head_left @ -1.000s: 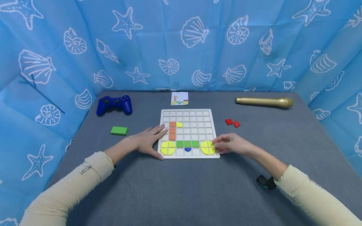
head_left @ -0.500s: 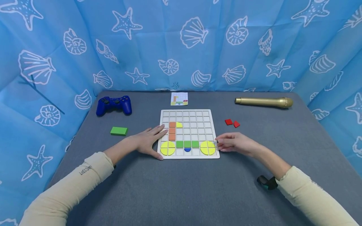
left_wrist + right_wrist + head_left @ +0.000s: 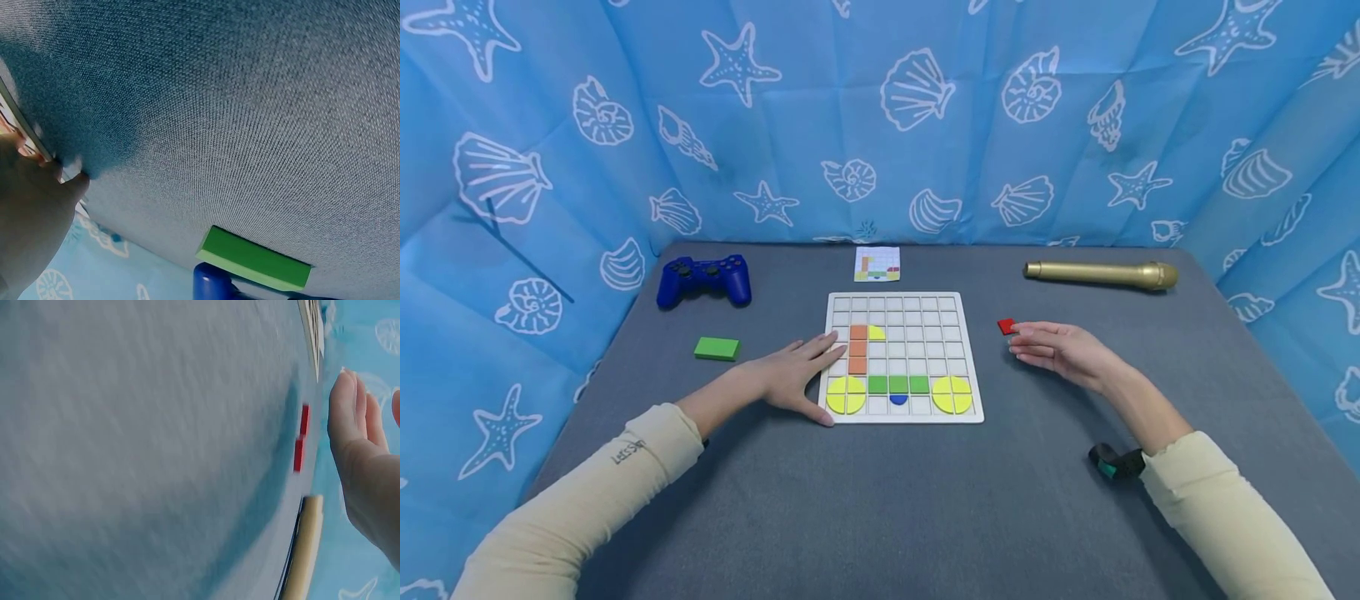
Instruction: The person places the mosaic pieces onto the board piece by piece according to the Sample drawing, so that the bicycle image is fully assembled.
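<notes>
A white grid board point(image 3: 931, 333) lies mid-table, bearing orange squares point(image 3: 857, 349), green squares point(image 3: 898, 384), a blue half-round piece point(image 3: 898, 399) and yellow quarter-rounds point(image 3: 951, 394) that form two discs, plus one lone yellow quarter point(image 3: 876, 332). My left hand point(image 3: 793, 379) rests at the board's left edge, fingers spread. Off the board's right side, my right hand point(image 3: 1067, 354) hovers with loosely extended fingers by a red square point(image 3: 1005, 327). It hides the second red piece in the head view; both red pieces point(image 3: 299, 455) show in the right wrist view, apart from the hand.
A printed pattern card point(image 3: 877, 263) lies behind the board. At left are a blue game controller point(image 3: 703, 279) and a green block point(image 3: 717, 348). A gold microphone point(image 3: 1101, 273) lies at back right. A blue shell-print curtain point(image 3: 850, 125) surrounds the table.
My right hand has left the yellow disc at the board's lower right corner and moved right and away from me, to the red pieces. My left hand stays in place.
</notes>
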Tool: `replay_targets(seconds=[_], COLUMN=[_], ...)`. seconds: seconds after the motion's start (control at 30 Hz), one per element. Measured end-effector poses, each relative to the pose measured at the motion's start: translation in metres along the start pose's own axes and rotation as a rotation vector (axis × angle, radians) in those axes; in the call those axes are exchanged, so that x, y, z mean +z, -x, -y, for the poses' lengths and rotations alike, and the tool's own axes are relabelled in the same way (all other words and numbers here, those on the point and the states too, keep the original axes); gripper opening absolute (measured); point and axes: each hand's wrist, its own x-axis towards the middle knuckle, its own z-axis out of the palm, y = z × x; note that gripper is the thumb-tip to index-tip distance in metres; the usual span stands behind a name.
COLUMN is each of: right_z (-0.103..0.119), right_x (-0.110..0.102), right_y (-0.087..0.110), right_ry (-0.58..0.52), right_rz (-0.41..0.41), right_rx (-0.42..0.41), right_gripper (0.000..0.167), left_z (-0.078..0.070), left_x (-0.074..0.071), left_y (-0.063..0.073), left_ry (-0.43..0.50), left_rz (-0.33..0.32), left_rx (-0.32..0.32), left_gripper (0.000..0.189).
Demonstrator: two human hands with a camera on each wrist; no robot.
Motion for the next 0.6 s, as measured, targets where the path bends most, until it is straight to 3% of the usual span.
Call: replay_targets(seconds=[0.43, 0.5, 0.6], right_z=[0.007, 0.007, 0.007], right_x=[-0.036, -0.039, -0.041], right_y=[-0.010, -0.012, -0.016], right_ry=[0.001, 0.043, 0.189], right_rz=[-0.072, -0.106, -0.156], right_rx=[-0.084, -0.080, -0.071], right_gripper=[0.051, 0.051, 0.053], left_z=[0.003, 0.002, 0.001], left_x=[0.003, 0.003, 0.002], left_y=[-0.001, -0.001, -0.001], left_ry=[-0.004, -0.003, -0.002], left_rz=[-0.008, -0.009, -0.006], left_rx=[0.002, 0.003, -0.002], left_gripper=[0.115, 0.115, 0.114])
